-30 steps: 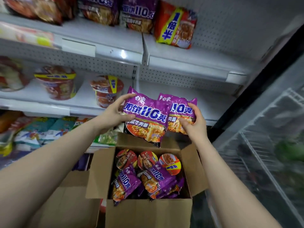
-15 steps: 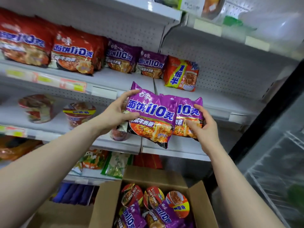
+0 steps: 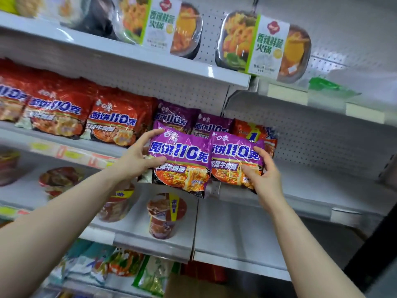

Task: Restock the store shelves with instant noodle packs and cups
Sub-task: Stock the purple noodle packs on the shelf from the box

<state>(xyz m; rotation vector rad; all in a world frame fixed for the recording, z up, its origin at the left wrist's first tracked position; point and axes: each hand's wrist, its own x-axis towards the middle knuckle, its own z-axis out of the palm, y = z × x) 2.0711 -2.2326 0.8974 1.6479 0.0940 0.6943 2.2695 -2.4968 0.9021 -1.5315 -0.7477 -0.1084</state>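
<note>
Left hand [image 3: 137, 160] grips left pack [image 3: 180, 155], right hand [image 3: 263, 177] grips right pack [image 3: 234, 158], both now raised up to the purple row [image 3: 171, 117], so shelving's prob next.

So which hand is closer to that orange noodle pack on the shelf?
Right. The right hand holds the right purple noodle pack below the orange noodle pack; the left hand holds the left purple noodle pack, farther left.
</note>
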